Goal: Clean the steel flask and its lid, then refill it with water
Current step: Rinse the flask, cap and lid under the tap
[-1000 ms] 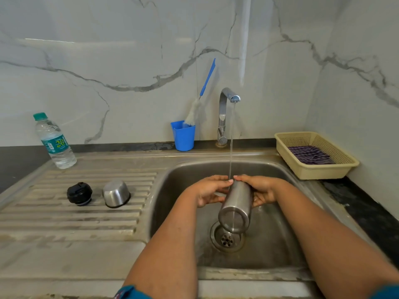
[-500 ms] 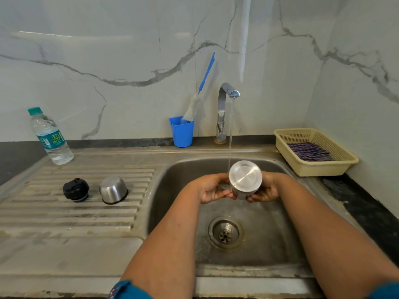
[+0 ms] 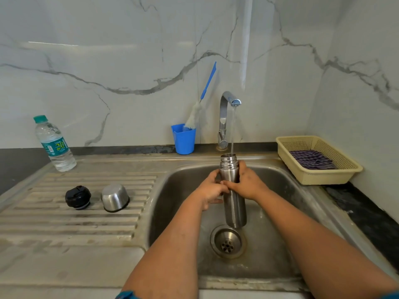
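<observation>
Over the sink basin (image 3: pixel 172 212), I hold the steel flask (image 3: pixel 234 197) upright, its open mouth under the thin stream falling from the tap (image 3: pixel 226 117) at twelve o'clock. My left hand (image 3: pixel 210 190) grips its upper body from nine o'clock, fingers curled round it; my right hand (image 3: pixel 248 184) wraps it from three o'clock, fingers clamped too. At nine o'clock on the drainboard (image 3: pixel 64 223) lie the black stopper (image 3: pixel 78 197) and, beside it, the steel cap (image 3: pixel 114 197), mouth down. Below the flask sits the drain (image 3: pixel 227 241).
</observation>
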A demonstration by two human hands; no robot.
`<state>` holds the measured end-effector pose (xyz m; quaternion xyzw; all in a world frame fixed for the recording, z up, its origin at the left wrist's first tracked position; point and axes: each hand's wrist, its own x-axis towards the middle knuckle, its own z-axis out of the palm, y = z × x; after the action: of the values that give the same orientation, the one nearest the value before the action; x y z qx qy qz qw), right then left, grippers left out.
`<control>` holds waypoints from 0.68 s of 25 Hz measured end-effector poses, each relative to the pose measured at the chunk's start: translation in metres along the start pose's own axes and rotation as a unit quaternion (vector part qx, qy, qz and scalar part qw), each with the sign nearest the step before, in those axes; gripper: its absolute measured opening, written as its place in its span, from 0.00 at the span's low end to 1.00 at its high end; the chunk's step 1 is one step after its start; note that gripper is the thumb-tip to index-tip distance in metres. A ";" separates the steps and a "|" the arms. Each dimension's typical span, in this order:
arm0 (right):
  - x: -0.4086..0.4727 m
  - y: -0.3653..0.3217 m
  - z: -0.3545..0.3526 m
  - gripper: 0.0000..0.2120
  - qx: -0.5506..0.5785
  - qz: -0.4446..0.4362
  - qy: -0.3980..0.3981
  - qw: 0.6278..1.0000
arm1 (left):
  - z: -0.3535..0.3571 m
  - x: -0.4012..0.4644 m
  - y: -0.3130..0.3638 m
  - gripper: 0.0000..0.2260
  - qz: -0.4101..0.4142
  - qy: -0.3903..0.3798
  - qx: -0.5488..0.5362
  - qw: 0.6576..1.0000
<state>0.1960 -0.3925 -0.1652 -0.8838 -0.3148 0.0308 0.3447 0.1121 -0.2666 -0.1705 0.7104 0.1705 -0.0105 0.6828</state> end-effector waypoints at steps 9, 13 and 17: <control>0.005 0.005 0.004 0.37 0.019 -0.008 0.024 0.999 | 0.005 0.008 -0.004 0.37 0.038 0.033 0.057 0.997; 0.004 0.004 0.004 0.37 0.020 -0.009 0.028 0.999 | 0.005 0.007 -0.004 0.37 0.044 0.041 0.067 0.996; 0.004 0.003 0.005 0.42 0.011 -0.013 0.049 0.999 | 0.004 0.010 -0.005 0.38 0.058 0.055 0.061 0.995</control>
<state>0.1990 -0.3890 -0.1707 -0.8763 -0.3084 -0.0136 0.3698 0.1215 -0.2676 -0.1780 0.7589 0.1648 0.0578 0.6273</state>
